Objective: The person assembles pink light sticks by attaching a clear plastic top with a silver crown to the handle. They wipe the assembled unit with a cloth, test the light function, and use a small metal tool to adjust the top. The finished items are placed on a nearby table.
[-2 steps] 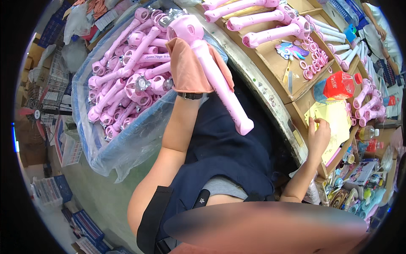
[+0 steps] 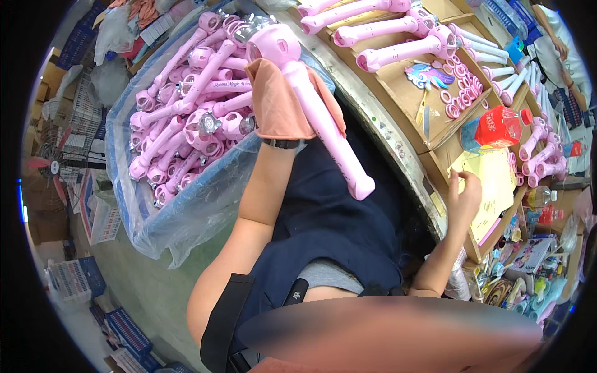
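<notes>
A pink cloth (image 2: 273, 102) covers my left hand (image 2: 278, 151), hiding the fingers. Through it the hand grips a pink toy wand (image 2: 320, 121), its round hollow head (image 2: 273, 45) with a silvery part at the top and its handle slanting down to the right. My right hand (image 2: 465, 194) is over pale yellow sheets (image 2: 494, 171) on the bench. Its thumb and fingertips are pinched together; a thin sliver shows by them, too fine to name.
On the left, a blue crate (image 2: 134, 214) lined with clear plastic holds many pink wands (image 2: 180, 105). Cardboard trays (image 2: 385, 81) carry wands, small pink rings (image 2: 463, 87), a winged piece (image 2: 429, 74) and a cutter (image 2: 424, 112). A red-labelled bottle (image 2: 497, 129) lies beside the sheets. Another person's arm (image 2: 559, 46) shows far right.
My right hand has shifted slightly to the left and turned a little, still pinched. My left hand and the wand have moved barely.
</notes>
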Demonstrator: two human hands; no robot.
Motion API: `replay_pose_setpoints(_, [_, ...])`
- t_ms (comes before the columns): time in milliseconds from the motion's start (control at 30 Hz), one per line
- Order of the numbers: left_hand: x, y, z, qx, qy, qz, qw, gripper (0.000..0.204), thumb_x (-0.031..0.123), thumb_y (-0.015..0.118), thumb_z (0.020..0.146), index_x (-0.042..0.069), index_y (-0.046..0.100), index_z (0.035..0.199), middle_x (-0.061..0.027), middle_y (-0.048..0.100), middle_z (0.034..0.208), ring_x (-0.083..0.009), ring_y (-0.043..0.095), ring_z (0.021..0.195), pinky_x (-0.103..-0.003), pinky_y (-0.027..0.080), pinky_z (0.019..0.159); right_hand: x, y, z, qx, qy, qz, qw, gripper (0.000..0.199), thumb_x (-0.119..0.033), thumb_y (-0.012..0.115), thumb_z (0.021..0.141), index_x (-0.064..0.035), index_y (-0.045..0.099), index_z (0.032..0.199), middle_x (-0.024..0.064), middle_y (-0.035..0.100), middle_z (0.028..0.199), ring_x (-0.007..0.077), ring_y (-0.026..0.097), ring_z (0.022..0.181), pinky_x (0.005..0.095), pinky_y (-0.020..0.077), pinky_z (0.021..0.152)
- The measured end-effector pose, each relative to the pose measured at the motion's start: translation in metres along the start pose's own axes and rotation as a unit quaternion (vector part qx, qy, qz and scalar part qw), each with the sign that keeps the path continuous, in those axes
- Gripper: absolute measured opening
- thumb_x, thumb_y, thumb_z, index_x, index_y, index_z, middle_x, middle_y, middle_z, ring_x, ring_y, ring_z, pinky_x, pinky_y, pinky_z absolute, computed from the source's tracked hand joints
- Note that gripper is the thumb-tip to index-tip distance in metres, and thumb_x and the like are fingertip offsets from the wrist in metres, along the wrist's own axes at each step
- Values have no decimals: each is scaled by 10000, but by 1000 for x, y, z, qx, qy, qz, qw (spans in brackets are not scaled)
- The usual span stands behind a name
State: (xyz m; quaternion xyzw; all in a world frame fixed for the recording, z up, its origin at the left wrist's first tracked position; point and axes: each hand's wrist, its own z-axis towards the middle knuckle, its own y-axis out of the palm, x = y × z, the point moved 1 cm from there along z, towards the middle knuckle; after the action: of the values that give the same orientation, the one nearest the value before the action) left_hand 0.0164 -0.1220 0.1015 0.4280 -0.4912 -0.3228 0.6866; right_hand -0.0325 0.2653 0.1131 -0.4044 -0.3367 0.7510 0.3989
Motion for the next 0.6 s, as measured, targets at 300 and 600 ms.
replay_pose_setpoints(300, [-15, 58, -1, 262, 123, 49, 956, 513, 611, 380, 927, 124, 539, 964, -45, 591, 829, -193, 578, 724, -321, 480, 631, -144, 57, -41, -424, -19, 446, 788, 721, -199, 787, 803, -15, 418, 1394, 152, 643, 1032, 233, 663, 845, 314, 527, 711])
replay_pose_setpoints(600, [4, 58, -1, 112, -57, 218, 968, 948, 822, 169, 798, -20, 564, 610, -402, 564, 631, -393, 561, 443, -437, 539, 448, -142, 27, -38, -482, 141, 620, 603, 806, -40, 762, 791, -3, 341, 1477, 107, 556, 1236, 175, 621, 1026, 274, 528, 773])
